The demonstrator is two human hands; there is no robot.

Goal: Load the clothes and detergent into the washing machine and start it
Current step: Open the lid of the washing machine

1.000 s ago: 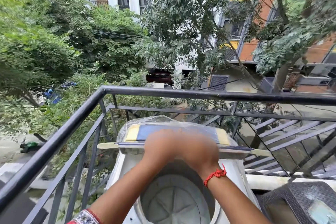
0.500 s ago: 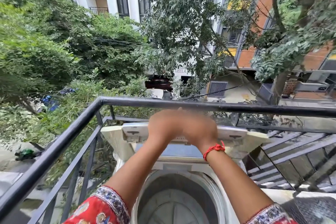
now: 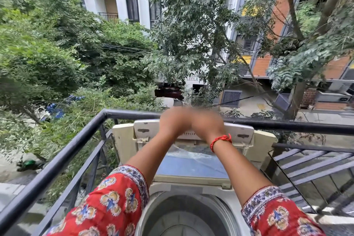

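A white top-loading washing machine stands against the balcony rail. Its folding lid is raised upright at the back. My left hand and my right hand sit side by side on the lid's top edge, fingers curled over it; both are blurred. A red thread is tied round my right wrist. The drum lies open below my forearms and looks empty. A blue control panel under clear plastic shows between my arms. No clothes or detergent are in view.
A black metal railing runs along the left and behind the machine, close to the raised lid. A black barred grille slopes down at the right. Beyond the rail are trees, a street and buildings far below.
Both hands have swung the lid up from half-folded over the panel to upright against the rail. My view has tilted upward, and the panel under plastic is uncovered.
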